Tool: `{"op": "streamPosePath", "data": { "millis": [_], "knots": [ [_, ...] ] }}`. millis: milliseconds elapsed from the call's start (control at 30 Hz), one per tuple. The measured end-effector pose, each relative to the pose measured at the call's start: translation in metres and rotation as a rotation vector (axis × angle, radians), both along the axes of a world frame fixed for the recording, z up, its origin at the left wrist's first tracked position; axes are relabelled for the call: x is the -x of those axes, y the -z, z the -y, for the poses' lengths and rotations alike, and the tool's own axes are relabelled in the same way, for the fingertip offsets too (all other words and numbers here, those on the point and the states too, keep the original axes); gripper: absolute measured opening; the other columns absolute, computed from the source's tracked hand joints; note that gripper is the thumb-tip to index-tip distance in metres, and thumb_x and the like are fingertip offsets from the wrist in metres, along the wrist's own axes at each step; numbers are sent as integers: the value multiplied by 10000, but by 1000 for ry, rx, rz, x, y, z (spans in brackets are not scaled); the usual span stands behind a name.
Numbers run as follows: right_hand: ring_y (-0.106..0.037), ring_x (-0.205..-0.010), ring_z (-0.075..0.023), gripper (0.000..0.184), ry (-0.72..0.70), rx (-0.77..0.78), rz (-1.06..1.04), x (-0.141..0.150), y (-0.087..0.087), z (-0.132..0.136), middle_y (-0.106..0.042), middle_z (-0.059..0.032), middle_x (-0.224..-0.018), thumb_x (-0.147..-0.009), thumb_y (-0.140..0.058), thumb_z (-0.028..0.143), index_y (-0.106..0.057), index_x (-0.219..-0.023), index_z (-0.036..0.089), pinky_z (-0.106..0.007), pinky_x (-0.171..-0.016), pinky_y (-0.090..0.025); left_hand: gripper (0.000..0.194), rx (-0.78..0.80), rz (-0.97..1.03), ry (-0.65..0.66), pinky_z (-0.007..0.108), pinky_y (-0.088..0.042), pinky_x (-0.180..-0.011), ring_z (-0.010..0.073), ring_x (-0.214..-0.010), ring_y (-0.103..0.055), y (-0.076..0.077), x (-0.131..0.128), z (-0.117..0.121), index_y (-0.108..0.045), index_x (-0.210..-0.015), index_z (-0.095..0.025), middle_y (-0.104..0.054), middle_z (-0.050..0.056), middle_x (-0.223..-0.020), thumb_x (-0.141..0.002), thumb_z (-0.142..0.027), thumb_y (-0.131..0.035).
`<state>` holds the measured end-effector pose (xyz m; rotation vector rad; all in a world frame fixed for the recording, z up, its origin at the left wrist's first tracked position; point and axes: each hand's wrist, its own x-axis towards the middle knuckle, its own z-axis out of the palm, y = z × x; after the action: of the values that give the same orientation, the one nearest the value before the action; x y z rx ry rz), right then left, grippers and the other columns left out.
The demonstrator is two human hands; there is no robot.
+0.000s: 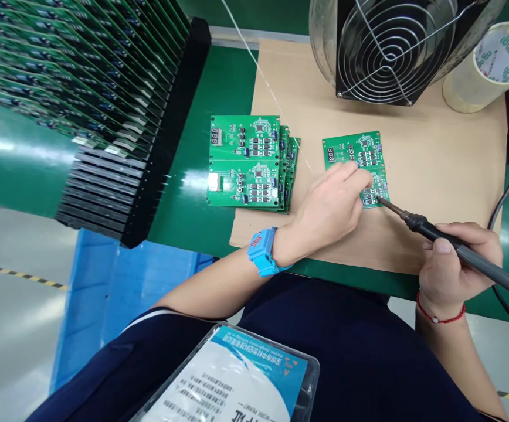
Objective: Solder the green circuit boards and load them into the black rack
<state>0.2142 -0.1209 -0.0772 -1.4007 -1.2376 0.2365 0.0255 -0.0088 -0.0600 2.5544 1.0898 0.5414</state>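
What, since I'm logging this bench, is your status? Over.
Right hand grips soldering iron, tip at circuit board. Left hand bent over board, grip hidden. Board on cardboard, partly covered by that hand. Fan stands beyond.

1 circuit board (360,149) lies under the left fingers (358,177), on cardboard (439,152) atop the tabletop (232,67). Left of those fingers sits 1 stack of boards (242,159), with 1 rack (162,140) farther left; ahead and rightward stands 1 fan (387,57). The soldering iron (426,227) lies in the right fingers (470,231), 1 tape roll (468,88) beyond them.

A pale floor (17,322) with yellow-black tape (19,275) lies below a green table (184,146).
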Motion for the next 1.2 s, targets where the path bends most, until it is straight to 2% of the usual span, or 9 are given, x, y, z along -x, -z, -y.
{"op": "streamPosePath", "data": {
  "millis": [433,733,933,1200],
  "knots": [
    [-567,-589,-122,99,-13,-7,-47,1,2,-1,-668,14,-763,-843,-695,283,-716,-898,203,-286,-550,-445,302,9,-109,66,365,-496,-878,248,-968,-601,3,-13,7,-624,-1088,-132,-670,95,-1022,-955,-37,-371],
    [-557,-577,-131,98,-13,11,-26,1,0,-1,-643,19,-746,-851,-682,293,-705,-896,209,-293,-531,-435,367,28,-12,6,377,-494,-877,234,-948,-620,5,-3,1,-627,-1201,-141,-699,71,-997,-949,-41,-379],
    [-577,-617,-132,93,-23,-28,17,0,1,-1,-661,12,-768,-854,-675,262,-703,-916,199,-285,-552,-431,332,37,55,19,375,-512,-882,226,-958,-634,8,1,1,-630,-1199,-143,-714,72,-1014,-978,-62,-395],
    [-567,-612,-136,138,40,-64,-14,2,0,-2,-620,20,-742,-854,-698,331,-718,-921,213,-292,-555,-422,315,77,79,37,355,-525,-908,224,-1035,-637,6,1,1,-614,-1177,-137,-686,97,-1072,-984,-49,-381]
  ]
}}
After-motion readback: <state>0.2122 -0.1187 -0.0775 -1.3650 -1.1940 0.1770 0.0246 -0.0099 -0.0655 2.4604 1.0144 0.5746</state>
